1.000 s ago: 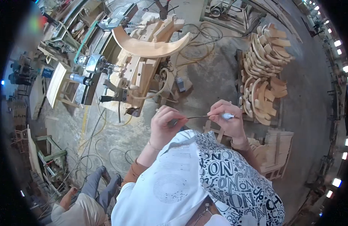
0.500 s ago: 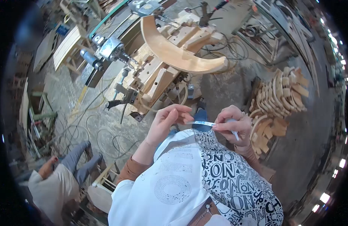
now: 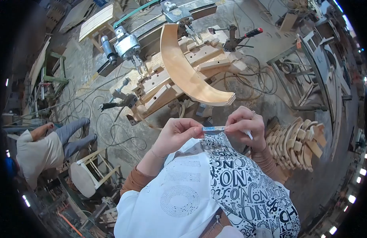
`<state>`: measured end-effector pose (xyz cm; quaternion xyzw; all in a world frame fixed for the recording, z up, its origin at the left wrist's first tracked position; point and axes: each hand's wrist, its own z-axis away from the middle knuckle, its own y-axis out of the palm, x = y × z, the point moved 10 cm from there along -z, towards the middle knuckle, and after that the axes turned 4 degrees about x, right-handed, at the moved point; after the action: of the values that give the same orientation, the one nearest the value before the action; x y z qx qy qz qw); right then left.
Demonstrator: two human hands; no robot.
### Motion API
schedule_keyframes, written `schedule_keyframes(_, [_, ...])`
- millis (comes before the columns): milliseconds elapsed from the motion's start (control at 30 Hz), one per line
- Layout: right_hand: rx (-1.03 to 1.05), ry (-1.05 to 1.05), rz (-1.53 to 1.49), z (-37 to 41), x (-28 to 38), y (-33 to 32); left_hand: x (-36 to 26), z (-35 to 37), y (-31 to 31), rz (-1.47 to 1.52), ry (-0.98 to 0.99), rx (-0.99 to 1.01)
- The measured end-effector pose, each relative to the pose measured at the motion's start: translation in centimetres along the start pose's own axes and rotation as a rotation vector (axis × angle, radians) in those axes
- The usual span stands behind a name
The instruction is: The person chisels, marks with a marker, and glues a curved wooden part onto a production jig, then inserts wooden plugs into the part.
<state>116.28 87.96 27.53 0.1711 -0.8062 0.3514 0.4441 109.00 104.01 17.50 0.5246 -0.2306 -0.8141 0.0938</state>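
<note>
A narrow white strip with blue print [image 3: 213, 128] is stretched level between my two hands, in front of my chest. My left hand [image 3: 176, 134] pinches its left end between thumb and fingertips. On the other side, my right hand [image 3: 247, 123] is closed around the right end, and a white tail hangs below those fingers. Beyond my hands, a curved wooden panel [image 3: 182, 71] lies across a wooden jig [image 3: 161, 93] strewn with sawdust.
Metal drill heads [image 3: 128, 45] stand behind the jig, with a red-tipped toggle clamp [image 3: 253, 33] at its right. Curved wooden parts [image 3: 296, 142] are stacked on the right. Another person [image 3: 40, 152] is at far left, near a stool [image 3: 83, 176]. Hoses cross the floor.
My left fingers, loosely around the strip's left end before, now pinch it. The strip has levelled out. My head view has shifted, so the bench and panel appear farther right.
</note>
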Motion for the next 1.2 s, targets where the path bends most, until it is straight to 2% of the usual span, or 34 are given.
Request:
schedule_keyframes(67, [0.028,0.074,-0.153,-0.5,-1.5,-0.7,-0.2,-0.3,0.4,-0.074,0.024,-0.066])
schedule_keyframes(133, [0.054,0.067,-0.177,-0.9,-2.4,-0.9,-0.3,-0.4,0.2,-0.147,0.044,-0.136])
schedule_keyframes(300, [0.094,0.058,-0.225,-1.8,-3.9,-1.1,0.3,-0.4,0.2,0.124,0.075,-0.105])
schedule_keyframes(433, [0.123,0.016,-0.251,-2.3,-4.0,-1.0,0.8,-0.7,-0.2,0.135,0.136,-0.141])
schedule_keyframes(500, [0.132,0.034,-0.23,-2.6,-3.9,-0.9,1.1,-1.1,-0.5,-0.047,0.109,-0.226])
schedule_keyframes(533, [0.14,0.03,-0.232,-2.6,-4.0,-0.8,1.0,-1.1,-0.4,-0.043,0.114,-0.234])
schedule_keyframes(600, [0.136,-0.03,-0.148,-2.7,-3.9,-0.8,0.7,-1.1,-0.3,-0.033,0.131,-0.223])
schedule_keyframes(733, [0.122,0.022,-0.167,-2.9,-3.6,-0.7,0.6,-0.6,-0.8,0.02,0.153,-0.227])
schedule_keyframes(933, [0.129,0.006,-0.133,-3.7,-2.8,0.5,0.7,-0.2,-1.8,0.011,0.085,-0.103])
schedule_keyframes(1067, [0.177,-0.026,-0.103,-4.8,-1.6,3.0,-2.5,0.0,-2.7,-0.058,0.194,-0.16])
schedule_keyframes(1133, [0.199,-0.039,-0.097,-5.2,-1.1,4.4,-3.2,-0.1,-1.5,-0.326,0.155,-0.073])
schedule_keyframes(1200, [0.199,-0.055,-0.076,-5.6,-0.9,5.5,-2.2,-0.1,-2.1,-0.234,0.135,-0.045])
